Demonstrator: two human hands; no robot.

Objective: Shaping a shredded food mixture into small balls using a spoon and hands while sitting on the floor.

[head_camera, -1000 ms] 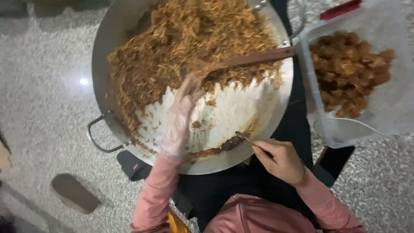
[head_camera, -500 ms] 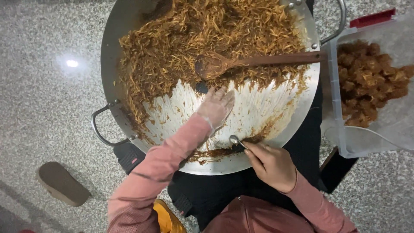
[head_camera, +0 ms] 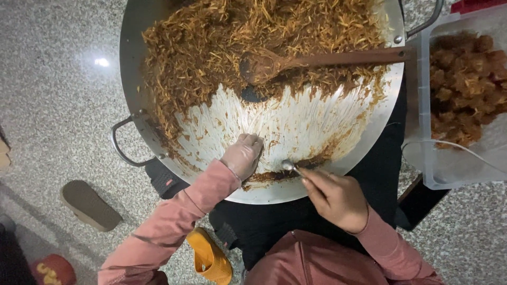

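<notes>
Spoon [head_camera: 289, 165] rests bowl-down on the scraped lower part of the wok [head_camera: 317, 132], its handle pinched in the closed fingers [head_camera: 311, 178] of the right hand [head_camera: 335, 198]. Left hand [head_camera: 243, 155], gloved, lies knuckles-up on the bare metal just left of the spoon, fingers curled; whether it grips anything cannot be told. Shredded brown food [head_camera: 237, 47] fills the wok's upper half, a wooden spatula [head_camera: 317, 59] lying across it.

Bare scraped wok [head_camera: 296, 126] floor open ahead, wooden spoon [head_camera: 317, 60] across noodle heap [head_camera: 227, 42] blocks beyond
</notes>
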